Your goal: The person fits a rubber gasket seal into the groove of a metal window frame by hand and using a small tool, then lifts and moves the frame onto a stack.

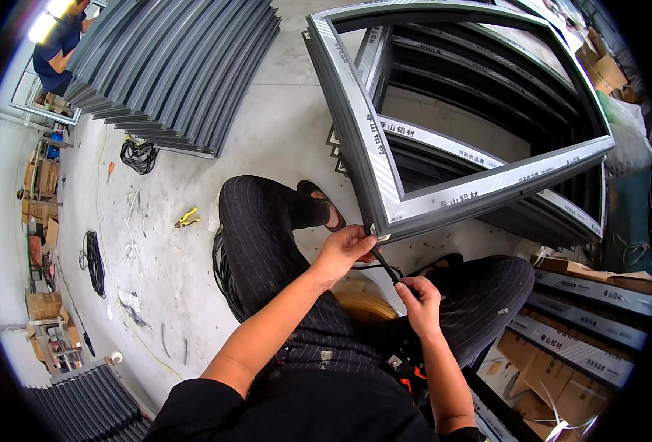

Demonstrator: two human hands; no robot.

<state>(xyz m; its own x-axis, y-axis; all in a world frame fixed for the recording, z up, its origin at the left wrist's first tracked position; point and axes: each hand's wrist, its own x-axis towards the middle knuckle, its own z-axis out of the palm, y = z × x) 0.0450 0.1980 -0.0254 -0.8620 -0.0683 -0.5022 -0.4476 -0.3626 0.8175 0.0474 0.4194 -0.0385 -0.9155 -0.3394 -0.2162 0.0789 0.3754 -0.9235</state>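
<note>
A dark window frame [429, 203] with white printed film on its face rests tilted on a stack of similar frames, its near corner toward me. At that corner, the fingers of my left hand [343, 254] are closed on the end of a black rubber sealing strip [386, 267], against the frame's edge. A short way to the right and nearer me, my right hand [420, 300] pinches the same strip between thumb and fingers. The strip runs taut between both hands. Part of its length is hidden behind my hands and legs.
A coil of black strip [226, 276] lies beside my left leg; yellow-handled pliers [187, 218] are on the floor. More coils [94, 264] lie further left. Tall stacked dark frames [171, 66] stand at far left, with a person [55, 55] behind. Filmed profiles [584, 317] and cardboard are at right.
</note>
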